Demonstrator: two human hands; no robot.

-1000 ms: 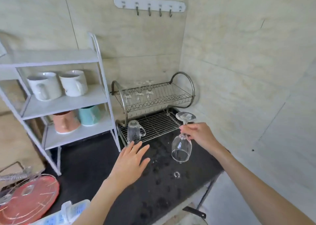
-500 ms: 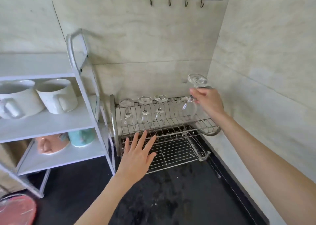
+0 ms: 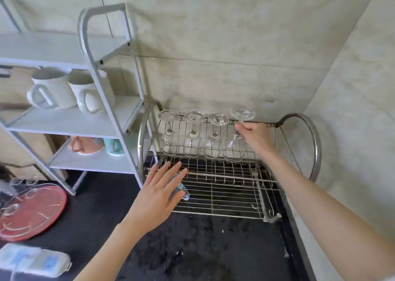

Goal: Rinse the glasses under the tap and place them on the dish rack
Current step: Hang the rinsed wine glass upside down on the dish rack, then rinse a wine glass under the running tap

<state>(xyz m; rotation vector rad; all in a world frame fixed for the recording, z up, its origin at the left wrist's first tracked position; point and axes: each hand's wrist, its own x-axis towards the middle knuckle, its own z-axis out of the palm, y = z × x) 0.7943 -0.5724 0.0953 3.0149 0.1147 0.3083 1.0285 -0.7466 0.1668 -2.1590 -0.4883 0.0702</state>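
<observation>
four glasses (image 3: pixel 193 135), dish rack (image 3: pixel 226 186), right hand (image 3: pixel 255 136)

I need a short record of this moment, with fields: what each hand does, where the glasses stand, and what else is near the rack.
right hand: pinches the stem of the fourth wine glass, upside down on the upper tier
left hand: open, fingers spread, over the lower tier, in front of a glass mug
upper tier of the dish rack: three other wine glasses, inverted, in a row
shelf unit: two white mugs, left of the rack
counter: dark, wet patches
</observation>
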